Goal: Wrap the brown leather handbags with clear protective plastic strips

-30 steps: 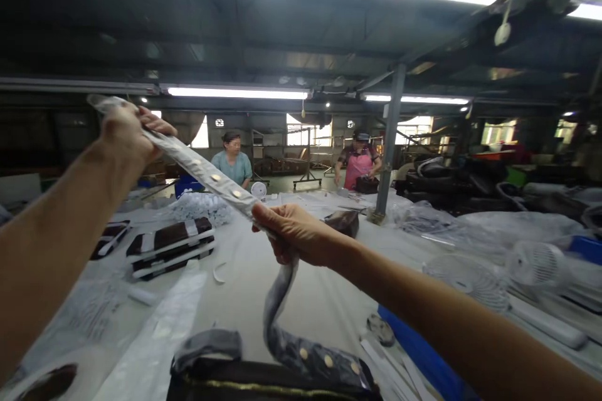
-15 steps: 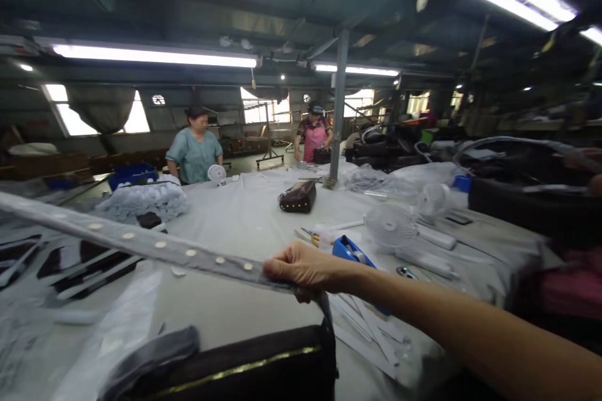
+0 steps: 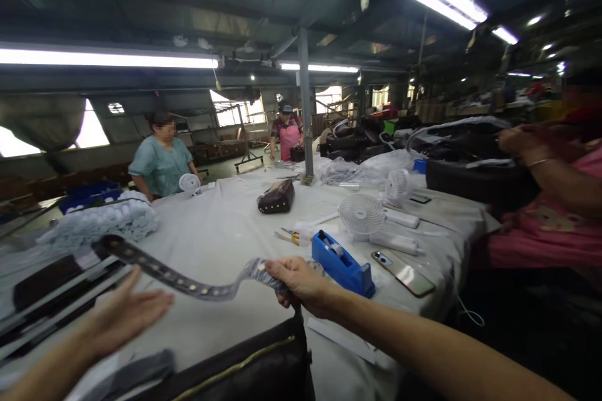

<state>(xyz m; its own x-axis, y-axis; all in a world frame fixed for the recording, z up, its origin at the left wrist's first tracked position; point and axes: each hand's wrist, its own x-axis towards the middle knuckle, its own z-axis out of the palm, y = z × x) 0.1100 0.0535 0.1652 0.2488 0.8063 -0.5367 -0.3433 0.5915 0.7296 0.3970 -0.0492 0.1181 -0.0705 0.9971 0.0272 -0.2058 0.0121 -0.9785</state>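
Observation:
My right hand [image 3: 301, 283] is closed around a dark studded bag strap [image 3: 202, 290], close to where the strap meets the bag. Clear wrapping shows bunched on the strap beside my fingers. From there the strap sags to the left, its far end curving over the table. Near that stretch my left hand [image 3: 129, 313] is open, fingers spread, slightly blurred and apart from the strap. Below my right hand, at the bottom edge, sits a dark brown handbag [image 3: 263, 363] with a gold zipper; its lower part is cut off.
A blue tape dispenser [image 3: 342, 266], a phone [image 3: 404, 274], yellow-handled scissors [image 3: 294, 238] and white fans [image 3: 361, 213] lie to the right. Another studded bag [image 3: 276, 197] stands farther back. Dark straps [image 3: 70, 301] lie left. A co-worker in pink [image 3: 555, 213] sits at right.
The strap has gone from stretched taut to slack, dropping at its left end. My left hand has come into view, open. The view has swung right, showing the phone and the co-worker.

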